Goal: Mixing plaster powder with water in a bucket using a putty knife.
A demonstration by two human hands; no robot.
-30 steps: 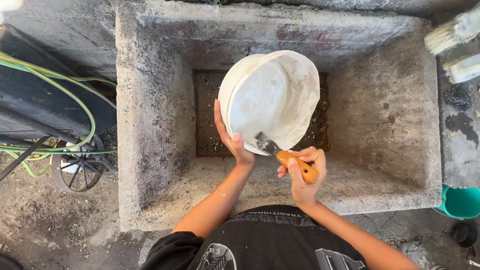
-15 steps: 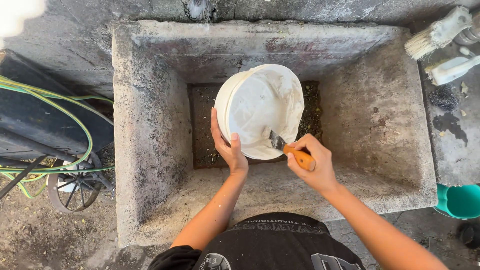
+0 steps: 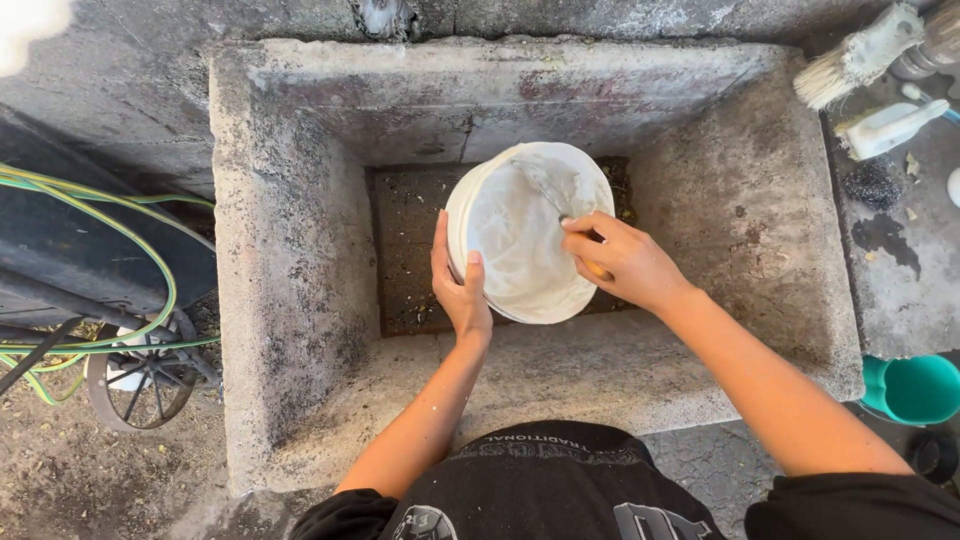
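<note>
A white plastic bucket (image 3: 520,255), smeared inside with whitish residue, is tilted toward me over a concrete sink (image 3: 290,260). My left hand (image 3: 460,285) grips the bucket's near-left rim, thumb inside. My right hand (image 3: 620,262) reaches into the bucket and is shut on a paintbrush (image 3: 545,185) with an orange handle, mostly hidden under my fingers. Its bristles press against the far inner wall of the bucket.
The sink's dark, gritty bottom (image 3: 405,250) lies below the bucket. Two more brushes (image 3: 860,55) and a dark scouring pad (image 3: 872,183) lie on the ledge at right. A teal bucket (image 3: 915,388) stands lower right. A green-yellow hose (image 3: 110,240) and small spoked wheel (image 3: 140,375) sit at left.
My right hand moved up and into the bucket, carrying the brush from the near rim to the far inner wall. The bucket sank a little lower into the sink.
</note>
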